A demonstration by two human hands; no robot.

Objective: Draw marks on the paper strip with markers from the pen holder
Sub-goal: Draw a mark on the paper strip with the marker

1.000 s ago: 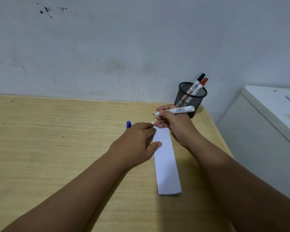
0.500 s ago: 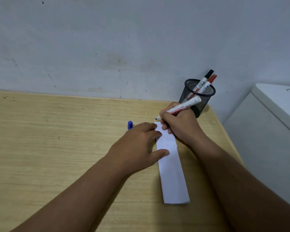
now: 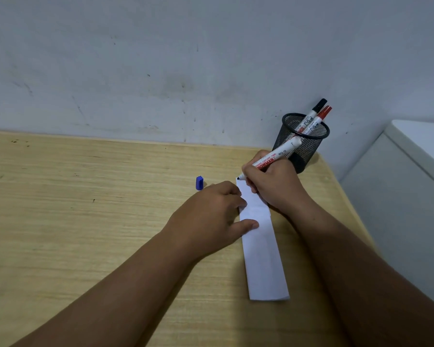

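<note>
Since a moment ago the right hand [image 3: 273, 186] has tipped its marker [image 3: 273, 157] from lying nearly level to a writing slant, bringing the dark tip down to the far left corner of the paper strip [image 3: 262, 249], where it now touches or nearly touches; no mark can be made out. That hand is closed around the white barrel in a pen grip, fingers bunched near the tip, the blunt end pointing up toward the holder. One paper strip lies lengthwise on the wooden table [image 3: 85, 209], its far end between the two hands and its near end folded. Pressing it down, the left hand [image 3: 211, 219] lies flat with fingers spread, fingertips on the strip's left edge and thumb on its middle, gripping nothing. One blue cap [image 3: 199, 183] stands on the table just left of that hand. Behind the right hand, one black mesh pen holder [image 3: 303, 144] holds two markers, one with a black cap [image 3: 320, 105] and one with a red cap [image 3: 325, 112], which makes three markers in all.
</note>
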